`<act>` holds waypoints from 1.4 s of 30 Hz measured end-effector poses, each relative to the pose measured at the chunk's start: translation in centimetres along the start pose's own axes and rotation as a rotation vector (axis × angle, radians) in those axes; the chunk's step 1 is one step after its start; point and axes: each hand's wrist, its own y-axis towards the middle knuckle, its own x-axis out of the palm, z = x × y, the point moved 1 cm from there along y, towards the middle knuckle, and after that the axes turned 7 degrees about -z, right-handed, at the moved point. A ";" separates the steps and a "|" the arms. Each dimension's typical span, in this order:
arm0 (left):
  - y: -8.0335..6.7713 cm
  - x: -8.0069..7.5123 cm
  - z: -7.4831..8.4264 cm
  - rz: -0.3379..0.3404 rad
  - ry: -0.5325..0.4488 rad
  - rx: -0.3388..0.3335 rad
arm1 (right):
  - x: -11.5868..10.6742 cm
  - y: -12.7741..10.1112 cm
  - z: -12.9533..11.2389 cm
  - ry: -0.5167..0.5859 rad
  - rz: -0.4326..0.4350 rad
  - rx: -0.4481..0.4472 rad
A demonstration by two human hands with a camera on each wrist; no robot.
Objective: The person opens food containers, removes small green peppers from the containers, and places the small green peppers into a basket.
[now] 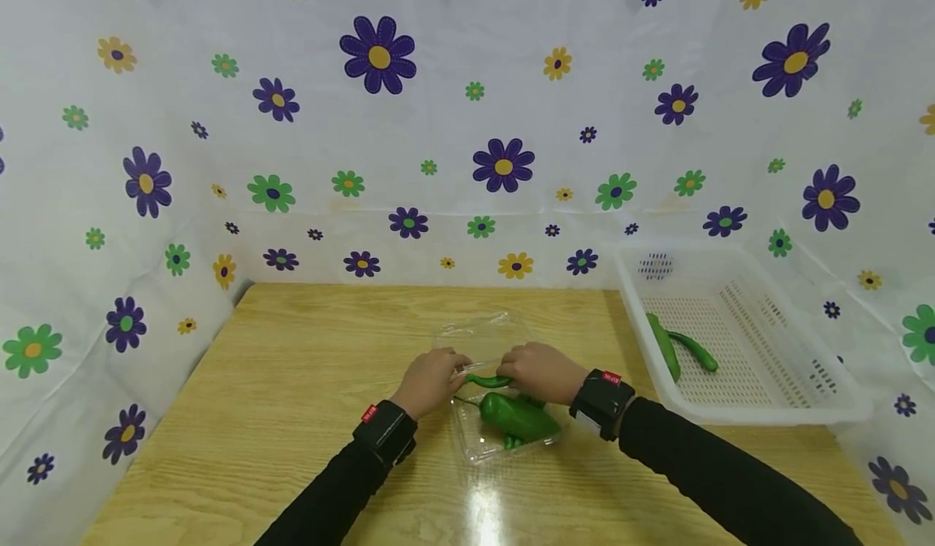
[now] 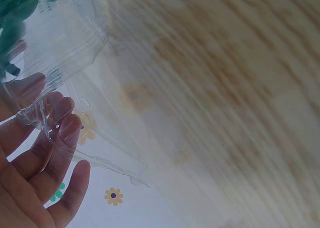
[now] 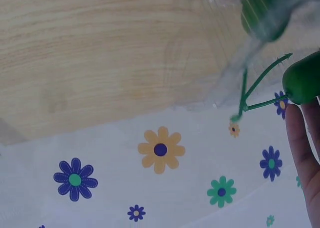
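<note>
A clear plastic box [image 1: 504,432] lay on the wooden table [image 1: 292,384], a little toward the person from the table's middle, and both hands met at its far edge. Inside the box sat a fat green pepper [image 1: 517,416], filling most of the tray, with its thin stem pointing left. The box's clear lid [image 1: 478,335] stood open and lay back on the table just beyond the hands. The left hand [image 1: 429,382] rested at the left far corner of the box; in the left wrist view its fingers [image 2: 60,133] were fairly straight and spread, lying against the clear plastic rather than wrapped around it. The right hand [image 1: 539,372] sat at the right far corner of the box, its fingers bent down over a slim green pepper [image 1: 488,381] that lay across the box's rim between the two hands. The right wrist view showed a fingertip [image 3: 302,138] touching the pepper's end, so the hand seemed to pinch it, though the grip itself was mostly hidden. To the right of the box, well apart from it, stood a white basket [image 1: 803,404] with two long green peppers [image 1: 675,347] lying in its left part. A flowered cloth [image 1: 467,124] hung behind the table and at both sides of it.
</note>
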 end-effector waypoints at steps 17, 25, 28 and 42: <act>-0.1 -0.2 0.1 0.014 -0.026 0.014 | -6.7 -4.4 1.5 0.032 0.244 0.075; -0.1 -0.1 0.1 0.021 -0.017 0.013 | -10.4 -8.0 5.3 0.095 0.313 0.241; -0.1 -0.1 0.1 0.021 -0.007 0.020 | -11.1 -9.5 7.2 0.107 0.314 0.331; -0.2 -0.1 0.2 0.020 -0.004 0.019 | -10.5 -15.7 14.8 0.271 0.145 0.696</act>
